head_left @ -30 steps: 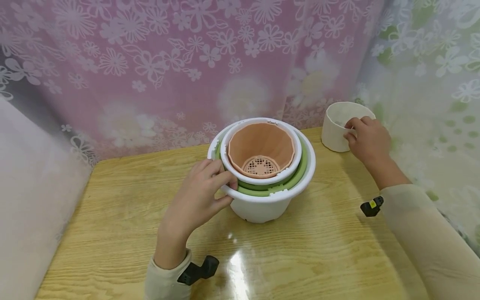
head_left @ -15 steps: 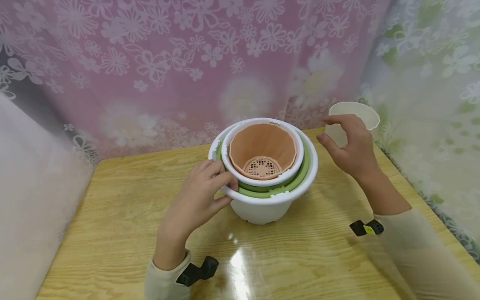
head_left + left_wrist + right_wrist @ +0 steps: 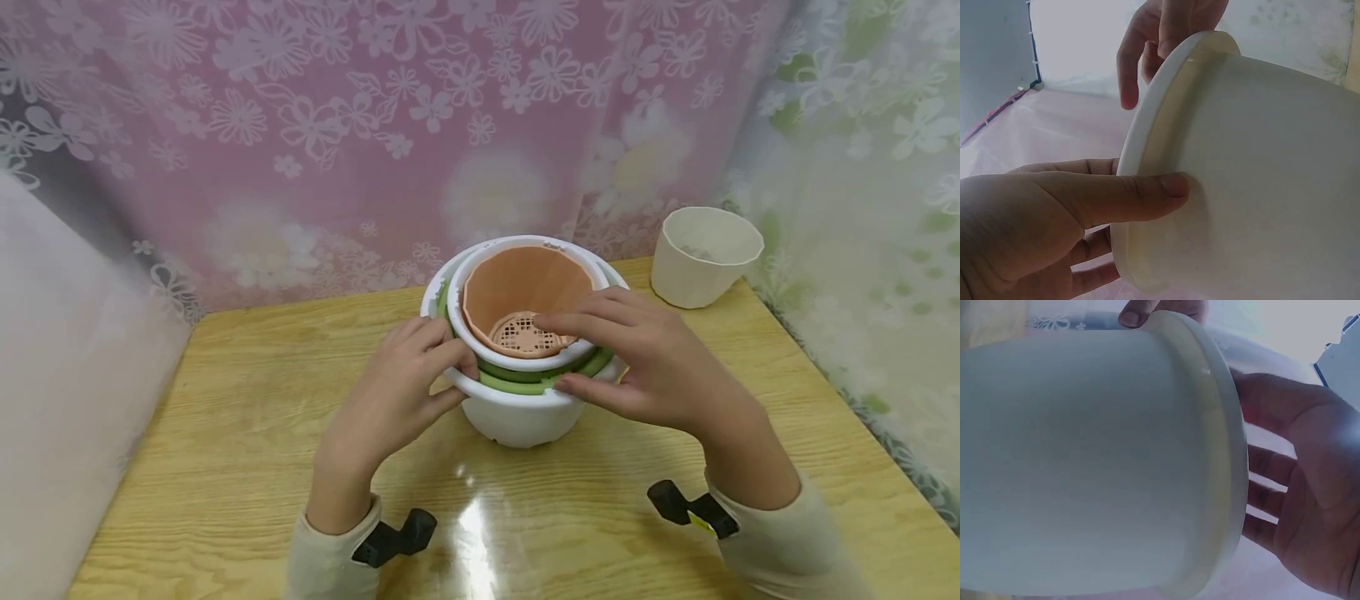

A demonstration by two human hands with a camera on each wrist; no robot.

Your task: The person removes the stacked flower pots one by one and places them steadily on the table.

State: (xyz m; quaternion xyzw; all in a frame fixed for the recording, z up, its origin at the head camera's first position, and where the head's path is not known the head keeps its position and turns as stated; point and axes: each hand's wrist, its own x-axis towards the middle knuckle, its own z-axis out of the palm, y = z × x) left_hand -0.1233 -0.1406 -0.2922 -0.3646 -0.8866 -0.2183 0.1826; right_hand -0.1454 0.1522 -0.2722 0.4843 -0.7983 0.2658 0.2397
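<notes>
A stack of nested flowerpots stands mid-table in the head view. The outermost is a large white pot [image 3: 521,421]. Green pot rims [image 3: 513,387] show inside it, then a smaller white rim [image 3: 517,364], then an orange pot [image 3: 517,283] with a grated bottom. My left hand [image 3: 397,392] grips the outer white rim, its thumb pressed on the outside wall [image 3: 1272,175] below the lip and its fingers over the inside. My right hand [image 3: 660,367] reaches over the stack's right side with fingers spread above the orange pot and the thumb at the front rim.
A cream pot [image 3: 690,271] stands apart at the table's back right corner. Flowered curtains [image 3: 450,125] hang right behind the wooden table [image 3: 247,467] and along its right side. A white sheet [image 3: 60,375] borders the left.
My right hand has let go of the cream pot and moved left to the stack. The cream pot stays at the back right. My left hand keeps its hold on the rim.
</notes>
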